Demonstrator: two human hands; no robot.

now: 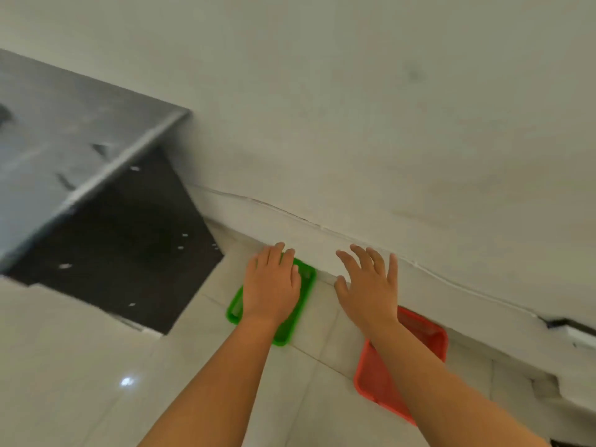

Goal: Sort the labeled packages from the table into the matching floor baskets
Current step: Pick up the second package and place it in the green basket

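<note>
A green basket (308, 290) stands on the tiled floor by the wall, and a red basket (429, 337) stands to its right. My left hand (271, 285) hovers palm down in front of the green basket and hides most of its inside. My right hand (369, 285) is stretched out between the two baskets, fingers spread, its forearm crossing the red basket. Both hands hold nothing. No package shows in this view.
A metal table (64, 140) fills the upper left, its edge running diagonally, with dark floor (129, 246) under it. A white wall (387, 124) runs behind the baskets. Light floor tiles (96, 366) spread in front.
</note>
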